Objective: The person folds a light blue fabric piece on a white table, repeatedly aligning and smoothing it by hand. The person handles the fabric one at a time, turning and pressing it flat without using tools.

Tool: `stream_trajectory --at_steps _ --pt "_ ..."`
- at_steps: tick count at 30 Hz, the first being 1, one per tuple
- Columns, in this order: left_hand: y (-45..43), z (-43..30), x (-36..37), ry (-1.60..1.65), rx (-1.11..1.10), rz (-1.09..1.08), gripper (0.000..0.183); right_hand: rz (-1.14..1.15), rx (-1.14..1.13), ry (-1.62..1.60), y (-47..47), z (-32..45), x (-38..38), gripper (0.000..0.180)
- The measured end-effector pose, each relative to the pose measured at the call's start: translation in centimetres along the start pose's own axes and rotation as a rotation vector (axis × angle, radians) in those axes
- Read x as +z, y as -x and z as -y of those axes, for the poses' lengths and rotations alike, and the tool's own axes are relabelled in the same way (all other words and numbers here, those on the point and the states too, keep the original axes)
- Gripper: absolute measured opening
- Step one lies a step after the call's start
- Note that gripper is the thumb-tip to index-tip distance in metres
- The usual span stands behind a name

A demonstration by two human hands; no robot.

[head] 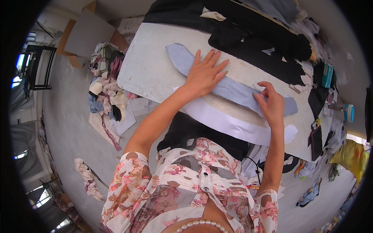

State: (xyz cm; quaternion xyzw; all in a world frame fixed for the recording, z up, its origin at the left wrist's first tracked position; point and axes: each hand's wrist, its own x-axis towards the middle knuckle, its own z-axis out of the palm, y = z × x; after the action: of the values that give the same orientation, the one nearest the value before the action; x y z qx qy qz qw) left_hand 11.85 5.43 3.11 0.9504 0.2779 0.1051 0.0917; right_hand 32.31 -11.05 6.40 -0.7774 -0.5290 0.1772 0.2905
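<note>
A long curved strip of light blue fabric [233,91] lies across the pale worktable. My left hand [205,72] rests flat on it, left of its middle, with the fingers spread. Over the strip's right part is my right hand [269,102], its thumb and index finger apart near the upper edge; whether the other fingers touch the cloth cannot be told. A curved white piece [227,121], of fabric or interfacing, lies along the near edge of the table, below the blue strip, and my forearms pass over it.
Black fabric [256,58] covers the table's far side, with a cream scrap [213,14] on top. A dark phone [316,144] lies at the right edge. Cloth bundles [107,90] are heaped left of the table, near a cardboard box [89,35]. Scraps lie on the floor.
</note>
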Motion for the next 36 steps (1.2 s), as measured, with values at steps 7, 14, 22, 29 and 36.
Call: stream_trajectory --at_steps 7,14,22,29,36 --pt "-0.6 -3.8 -0.2 -0.043 0.132 -0.061 0.051 0.010 0.006 0.035 -0.1 0.2 -0.1 0.033" --pt "-1.7 -6.1 1.7 0.065 0.252 0.083 0.058 0.098 0.037 -0.060 0.3 -0.7 -2.4 0.033" --pt "-1.5 -5.9 1.6 0.078 0.259 0.085 0.057 -0.036 0.124 -0.155 1.9 -5.1 -7.3 0.033" --pt "-1.6 -6.4 1.1 0.054 0.247 0.110 0.053 -0.220 0.075 0.160 2.6 -6.3 -5.0 0.038" --pt "-1.6 -6.5 0.9 0.025 0.236 0.119 0.053 -0.246 0.279 -0.065 3.8 -7.6 -6.9 0.041"
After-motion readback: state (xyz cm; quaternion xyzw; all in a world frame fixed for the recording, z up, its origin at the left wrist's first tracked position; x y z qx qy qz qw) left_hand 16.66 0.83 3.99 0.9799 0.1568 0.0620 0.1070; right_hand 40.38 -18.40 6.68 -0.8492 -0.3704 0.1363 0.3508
